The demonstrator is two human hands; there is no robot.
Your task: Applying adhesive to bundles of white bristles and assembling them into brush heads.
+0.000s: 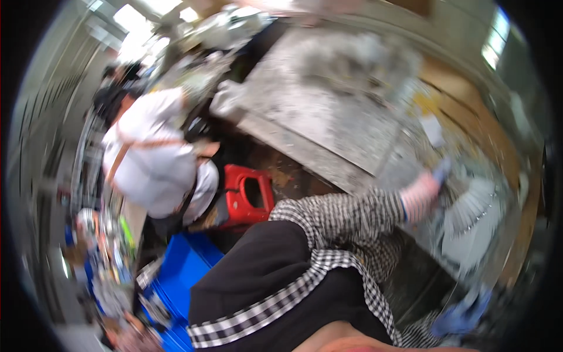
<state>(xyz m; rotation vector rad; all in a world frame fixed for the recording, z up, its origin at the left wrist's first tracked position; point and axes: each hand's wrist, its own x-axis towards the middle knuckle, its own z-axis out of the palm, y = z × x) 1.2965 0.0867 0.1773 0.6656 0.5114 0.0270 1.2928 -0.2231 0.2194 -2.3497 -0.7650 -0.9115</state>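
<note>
My left hand (423, 195), in a pink-and-white striped glove with blue fingers, reaches over the worktable at the right. Its fingers point away from me and are smeared by motion, so their grip does not show. Close beside it lies a pale, translucent pile (474, 220) with a ridged edge, like plastic bags or film. My right hand (463, 314), in a blue glove, is low at the right by the near side of the table. It is blurred too, and I cannot make out anything in it. Checked sleeves cover my arms.
The grey worktable (305, 123) carries a blurred greyish heap (352, 64) and a small white block (433, 130). Left of me stand a red stool (249, 193) and a blue crate (179, 276). A person in white (152, 158) works there, near another cluttered table.
</note>
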